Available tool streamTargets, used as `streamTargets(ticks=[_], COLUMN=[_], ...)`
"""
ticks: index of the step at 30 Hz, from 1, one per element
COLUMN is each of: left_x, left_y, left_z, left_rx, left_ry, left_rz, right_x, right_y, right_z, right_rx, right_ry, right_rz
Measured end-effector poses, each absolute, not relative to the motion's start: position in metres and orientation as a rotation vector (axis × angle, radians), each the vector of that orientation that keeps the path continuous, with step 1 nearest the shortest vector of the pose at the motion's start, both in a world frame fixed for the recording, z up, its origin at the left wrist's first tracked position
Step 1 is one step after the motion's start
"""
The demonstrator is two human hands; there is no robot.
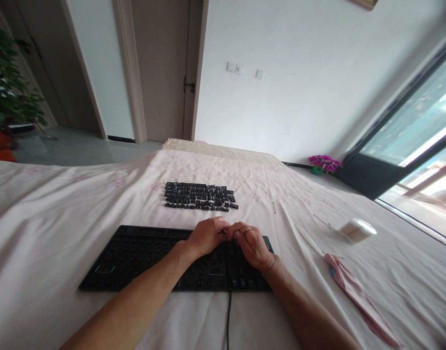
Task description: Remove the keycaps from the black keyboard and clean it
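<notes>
Keycaps [200, 197] lie pulled beyond the keyboard [135, 255]; left hand [207, 236] and right hand [252, 245] meet there, grips unclear; next key needs pinching.

A flat black plastic keyboard [142, 257] with most keycaps removed lies lengthwise on the bed, close to its near edge, cable trailing toward the viewer. Beyond it, towards the bed's middle, loose black plastic keycaps [200, 196] lie in neat rows.
</notes>
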State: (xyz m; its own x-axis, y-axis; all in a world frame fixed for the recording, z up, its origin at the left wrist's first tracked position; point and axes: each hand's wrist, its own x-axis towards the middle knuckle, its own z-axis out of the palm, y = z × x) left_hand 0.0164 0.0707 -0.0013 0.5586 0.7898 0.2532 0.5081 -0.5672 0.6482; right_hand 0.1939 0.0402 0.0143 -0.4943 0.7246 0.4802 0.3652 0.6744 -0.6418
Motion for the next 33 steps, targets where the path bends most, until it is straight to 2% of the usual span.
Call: streamTargets(ticks=[13,18,25,33], left_x=[0.018,0.020,0.020,0.016], left_y=[0.060,0.063,0.071,0.076], left_z=[0.005,0.002,-0.004,-0.004], left_rx=[2.295,2.101,1.641,1.381], left_ry=[0.878,0.910,1.003,0.876], left_rz=[0.847,0.969,1.112,1.172], right_x=[0.197,0.197,0.199,0.184], right_y=[0.031,0.034,0.029,0.039], right_z=[0.013,0.011,0.022,0.036], right_rx=[-0.780,-0.760,-0.906,-1.276], right_ry=[-2.070,-2.020,-2.057,-2.187], right_rz=[0.408,0.382,-0.096,0.038])
